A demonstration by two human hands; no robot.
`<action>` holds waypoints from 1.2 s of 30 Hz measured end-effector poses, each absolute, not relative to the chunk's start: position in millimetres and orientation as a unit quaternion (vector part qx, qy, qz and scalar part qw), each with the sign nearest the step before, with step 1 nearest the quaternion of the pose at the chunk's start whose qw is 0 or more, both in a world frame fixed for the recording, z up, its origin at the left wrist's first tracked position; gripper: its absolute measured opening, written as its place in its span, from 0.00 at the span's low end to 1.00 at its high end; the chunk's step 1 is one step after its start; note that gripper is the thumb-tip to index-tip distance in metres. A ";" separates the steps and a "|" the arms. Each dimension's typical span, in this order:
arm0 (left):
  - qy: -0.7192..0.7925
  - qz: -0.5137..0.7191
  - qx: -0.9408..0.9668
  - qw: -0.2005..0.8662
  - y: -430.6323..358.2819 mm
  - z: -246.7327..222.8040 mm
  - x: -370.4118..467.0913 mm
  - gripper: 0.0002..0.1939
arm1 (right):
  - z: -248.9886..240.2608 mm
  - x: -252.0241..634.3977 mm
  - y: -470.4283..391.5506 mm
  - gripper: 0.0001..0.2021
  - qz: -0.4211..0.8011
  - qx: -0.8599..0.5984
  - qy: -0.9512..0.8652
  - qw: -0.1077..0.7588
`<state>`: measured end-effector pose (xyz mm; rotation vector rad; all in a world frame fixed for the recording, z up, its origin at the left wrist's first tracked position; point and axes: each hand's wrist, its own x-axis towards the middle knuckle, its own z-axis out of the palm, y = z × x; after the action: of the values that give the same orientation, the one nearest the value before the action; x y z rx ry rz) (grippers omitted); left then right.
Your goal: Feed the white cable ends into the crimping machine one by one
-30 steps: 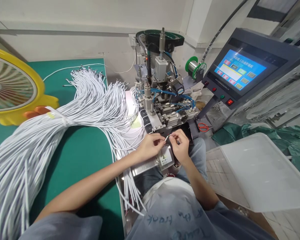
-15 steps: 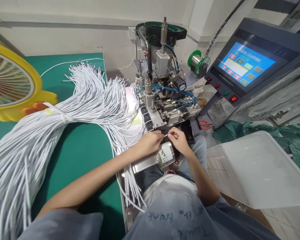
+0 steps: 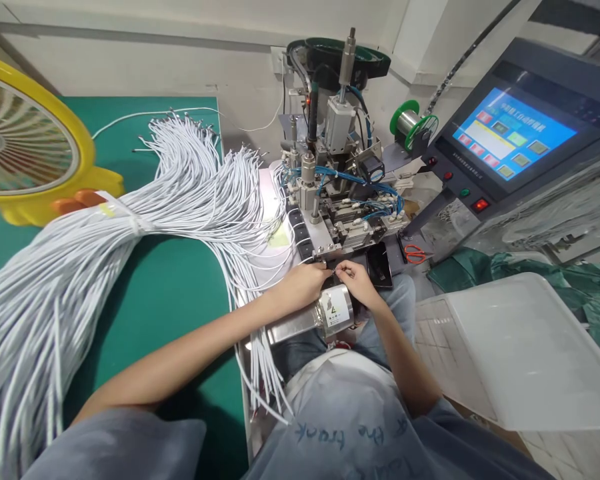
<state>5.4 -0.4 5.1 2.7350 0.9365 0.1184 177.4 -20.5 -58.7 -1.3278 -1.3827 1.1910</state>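
My left hand point(image 3: 307, 281) is closed in a pinch at the front of the soldering machine point(image 3: 337, 200), on a white cable whose tip barely shows at the fingertips. Facing it, my right hand point(image 3: 356, 280) pinches the same small cable end; fine detail there is hidden by the fingers. Just below both hands sits a metal cylinder with a white label point(image 3: 337, 309). Left of them, a large tied bundle of white cables point(image 3: 180, 220) spreads over the green table, and some loose cables hang down past my left forearm.
A yellow fan point(image 3: 83, 167) stands on the green table point(image 3: 180, 300) at left. Right of the machine are a solder wire spool point(image 3: 409, 123), a lit control screen point(image 3: 515, 133), orange-handled scissors point(image 3: 414, 254) and a black tray point(image 3: 379, 267). A pale plastic lid or bin point(image 3: 525, 347) lies at right.
The fingertips of both hands have come closer together, and less of the white cable shows between them. The camera view has shifted slightly, moving the machine rightward in the picture.
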 end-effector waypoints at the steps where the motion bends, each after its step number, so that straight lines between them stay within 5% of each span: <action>1: 0.321 0.036 0.939 0.117 -0.7 5.3 5.5 0.16 | -57.0 177.4 -19.7 0.08 0.487 -0.532 -0.548 0.424; 25: 0.281 -0.022 0.959 0.010 -2.2 2.5 0.4 0.17 | -47.2 177.9 -13.6 0.10 0.610 -0.536 -0.449 0.373; 36: 0.278 -0.001 0.961 0.006 -2.0 -2.9 -0.8 0.16 | -51.6 172.8 -14.8 0.11 0.498 -0.567 -0.507 0.417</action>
<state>-0.8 -2.0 -2.9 3.0056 0.8703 -0.0023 172.8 -14.8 -51.6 -1.4235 -1.2718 1.2509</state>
